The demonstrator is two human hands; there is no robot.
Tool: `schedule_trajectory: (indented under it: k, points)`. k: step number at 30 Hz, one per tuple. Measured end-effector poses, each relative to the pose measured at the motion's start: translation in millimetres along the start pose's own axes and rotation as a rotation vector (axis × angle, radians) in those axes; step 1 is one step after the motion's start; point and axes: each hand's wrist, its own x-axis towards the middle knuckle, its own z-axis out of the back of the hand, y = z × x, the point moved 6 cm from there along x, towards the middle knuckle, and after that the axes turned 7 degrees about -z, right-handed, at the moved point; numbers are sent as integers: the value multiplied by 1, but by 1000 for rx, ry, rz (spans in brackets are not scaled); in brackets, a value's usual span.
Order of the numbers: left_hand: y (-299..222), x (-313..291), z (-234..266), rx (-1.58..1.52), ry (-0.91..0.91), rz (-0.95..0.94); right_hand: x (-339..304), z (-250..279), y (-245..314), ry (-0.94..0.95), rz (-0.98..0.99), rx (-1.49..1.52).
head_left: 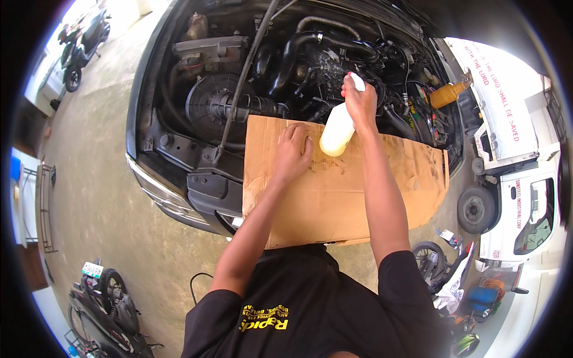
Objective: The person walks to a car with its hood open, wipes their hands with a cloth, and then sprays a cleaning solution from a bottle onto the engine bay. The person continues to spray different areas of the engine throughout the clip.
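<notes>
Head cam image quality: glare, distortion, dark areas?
Head view: glare washes out the pale concrete floor toward upper left; head view: fisheye bends straight edges, rim black; head view: the shiny black curved hose shows bright glints amid shadow; head view: the translucent white plastic spray bottle is clear enough to show yellowish liquid.

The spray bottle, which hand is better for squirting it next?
Probably the right hand: it holds the spray bottle near its top, close to the engine, while the left hand rests on the cardboard.
</notes>
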Motion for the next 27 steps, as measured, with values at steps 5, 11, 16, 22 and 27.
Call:
schedule_trajectory:
  k: [5,11,16,22,27]
  points:
    - [-3,2,5,-10,-44,0,7,-19,15,-56,57,-169]
    - [-5,4,7,-65,-53,12,10,-33,29,-90,78,-251]
    - [-1,3,8,-64,-81,10,14,-39,44,-116,70,-340]
    - [-4,5,7,-90,-68,-6,34,-41,26,19,161,-83]
    - [2,3,6,-81,-49,27,34,-36,9,115,7,-73]
